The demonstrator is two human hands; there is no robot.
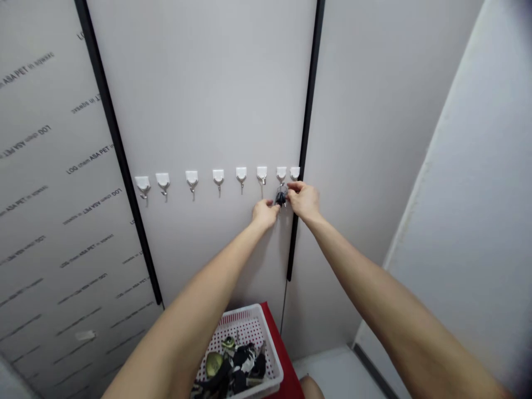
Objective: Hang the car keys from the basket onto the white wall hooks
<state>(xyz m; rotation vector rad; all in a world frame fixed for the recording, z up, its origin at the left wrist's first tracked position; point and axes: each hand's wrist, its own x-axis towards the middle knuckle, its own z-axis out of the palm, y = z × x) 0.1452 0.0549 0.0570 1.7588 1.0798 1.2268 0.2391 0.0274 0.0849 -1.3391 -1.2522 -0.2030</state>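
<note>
A row of several white stick-on hooks [218,177] runs across the grey wall panel. Both my arms reach up to its right end. A small dark bunch of keys [281,198] hangs just below the second hook from the right [281,173]. My left hand [265,213] is closed in a pinch on the left side of the bunch. My right hand [304,199] is closed on its right side, fingers pressed together beside the last hook [295,173]. Whether the bunch rests on the hook I cannot tell.
Below me a white perforated basket [249,322] holds several dark key bunches and tags and stands on a red surface [286,371]. Black vertical strips [305,127] divide the wall panels. A pale wall [477,210] closes in on the right.
</note>
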